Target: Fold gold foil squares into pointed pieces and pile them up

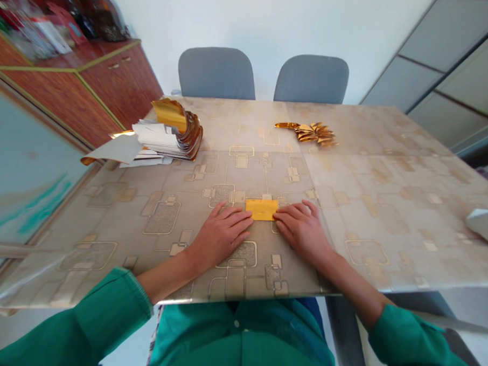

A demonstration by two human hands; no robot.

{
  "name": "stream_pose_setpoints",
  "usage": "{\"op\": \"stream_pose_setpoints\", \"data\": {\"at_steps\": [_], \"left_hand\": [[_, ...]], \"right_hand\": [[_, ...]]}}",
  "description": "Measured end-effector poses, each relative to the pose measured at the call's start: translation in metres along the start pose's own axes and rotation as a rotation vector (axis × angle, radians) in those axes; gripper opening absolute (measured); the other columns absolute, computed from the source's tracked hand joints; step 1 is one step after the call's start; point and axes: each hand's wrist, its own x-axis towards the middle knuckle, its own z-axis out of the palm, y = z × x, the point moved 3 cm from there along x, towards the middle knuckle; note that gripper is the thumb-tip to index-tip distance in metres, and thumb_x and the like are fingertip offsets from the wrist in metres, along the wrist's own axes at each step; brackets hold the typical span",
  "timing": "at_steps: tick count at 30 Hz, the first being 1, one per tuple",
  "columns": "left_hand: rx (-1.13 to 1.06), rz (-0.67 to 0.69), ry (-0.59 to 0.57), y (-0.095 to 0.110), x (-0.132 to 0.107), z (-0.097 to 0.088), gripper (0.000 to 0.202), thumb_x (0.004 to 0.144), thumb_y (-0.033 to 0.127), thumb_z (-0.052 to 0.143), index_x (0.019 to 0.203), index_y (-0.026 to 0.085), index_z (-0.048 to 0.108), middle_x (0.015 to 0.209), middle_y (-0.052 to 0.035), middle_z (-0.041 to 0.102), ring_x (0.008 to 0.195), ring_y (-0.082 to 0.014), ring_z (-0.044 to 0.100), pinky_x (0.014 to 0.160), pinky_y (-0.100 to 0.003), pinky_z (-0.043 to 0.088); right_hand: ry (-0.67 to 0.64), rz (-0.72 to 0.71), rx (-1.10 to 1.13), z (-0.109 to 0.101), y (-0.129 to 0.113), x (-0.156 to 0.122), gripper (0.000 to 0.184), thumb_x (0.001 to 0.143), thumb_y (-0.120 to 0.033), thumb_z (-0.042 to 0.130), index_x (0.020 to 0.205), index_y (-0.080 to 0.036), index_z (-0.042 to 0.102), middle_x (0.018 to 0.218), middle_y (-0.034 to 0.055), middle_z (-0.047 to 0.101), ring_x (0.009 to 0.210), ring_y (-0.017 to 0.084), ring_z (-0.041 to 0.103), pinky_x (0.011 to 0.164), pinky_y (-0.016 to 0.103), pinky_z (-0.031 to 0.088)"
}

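Gold paper rectangle point(262, 209) lies flat on the desk point(394, 198), in the lower middle of the frame, with its longer sides running across the view. The left hand point(220, 235) and the right hand point(305, 233) rest palm down on either side of it, released rather than clenched, with the fingers extended and neither hand grasping the paper. The left fingertips point(247, 218) touch its left edge, and the right fingertips point(278, 216) meet its right edge. Both forearms cross the near edge of the desk from green sleeves point(74, 328), at the bottom of the frame.

A stretch of patterned desk surface, beige with gold-outlined rectangles, separates the hands from everything else on top. Upper left of the hands, near the desk's left edge, sits a stack of white paper and curled gold foil point(169, 135), with one sheet overhanging that edge. Upper right of the hands, nearer the far edge, lies a fan of pleated gold foil point(312, 133). A white paper piece point(485, 225) sits at the right edge of the frame, well apart from the right hand, and wide open desk surface spreads between them. Two grey chairs point(216, 73) stand beyond the far edge, and a wooden cabinet point(114, 86) stands in the upper left corner.
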Motion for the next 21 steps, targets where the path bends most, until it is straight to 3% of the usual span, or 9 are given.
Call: {"op": "stream_pose_setpoints", "data": {"at_steps": [3, 7, 10, 14, 21], "left_hand": [[-0.058, -0.014, 0.019, 0.002, 0.009, 0.001, 0.024, 0.100, 0.029, 0.049, 0.110, 0.019, 0.068, 0.126, -0.0062, 0.066, 0.117, -0.0226, 0.058, 0.111, -0.049, 0.034], [-0.084, -0.067, 0.053, 0.001, 0.019, 0.004, 0.028, 0.096, 0.026, 0.056, 0.121, 0.015, 0.061, 0.128, -0.0111, 0.063, 0.118, -0.0249, 0.057, 0.110, -0.051, 0.038], [-0.088, -0.087, 0.051, 0.000, 0.021, 0.004, 0.030, 0.093, 0.024, 0.060, 0.121, 0.015, 0.061, 0.119, -0.0111, 0.065, 0.111, -0.0246, 0.058, 0.107, -0.050, 0.041], [-0.090, -0.039, 0.078, 0.002, 0.017, 0.001, 0.020, 0.093, 0.020, 0.059, 0.112, 0.015, 0.065, 0.112, -0.0092, 0.066, 0.107, -0.0236, 0.059, 0.107, -0.050, 0.041], [-0.053, 0.052, 0.088, 0.009, 0.005, -0.002, 0.016, 0.097, 0.021, 0.055, 0.104, 0.017, 0.069, 0.099, -0.0059, 0.067, 0.094, -0.0198, 0.060, 0.101, -0.045, 0.045]], "right_hand": [[0.026, 0.070, 0.040, -0.004, 0.011, 0.016, 0.019, 0.095, -0.025, 0.057, 0.109, -0.020, 0.068, 0.112, 0.0063, 0.071, 0.101, 0.024, 0.058, 0.090, 0.039, 0.040], [-0.011, 0.108, 0.044, 0.002, 0.015, 0.035, 0.029, 0.092, -0.025, 0.061, 0.120, -0.019, 0.065, 0.111, 0.0080, 0.070, 0.100, 0.026, 0.057, 0.088, 0.040, 0.040], [-0.043, 0.082, 0.039, 0.007, 0.010, 0.041, 0.017, 0.090, -0.023, 0.063, 0.107, -0.023, 0.069, 0.098, 0.0050, 0.070, 0.094, 0.025, 0.057, 0.085, 0.038, 0.038], [0.010, 0.046, 0.002, 0.006, 0.004, 0.042, 0.004, 0.088, -0.022, 0.066, 0.088, -0.023, 0.070, 0.090, 0.0035, 0.068, 0.089, 0.023, 0.054, 0.080, 0.035, 0.034], [-0.009, 0.033, 0.090, 0.006, 0.001, 0.039, 0.010, 0.085, -0.014, 0.064, 0.079, -0.021, 0.061, 0.076, 0.0001, 0.066, 0.080, 0.019, 0.055, 0.075, 0.032, 0.031]]}}
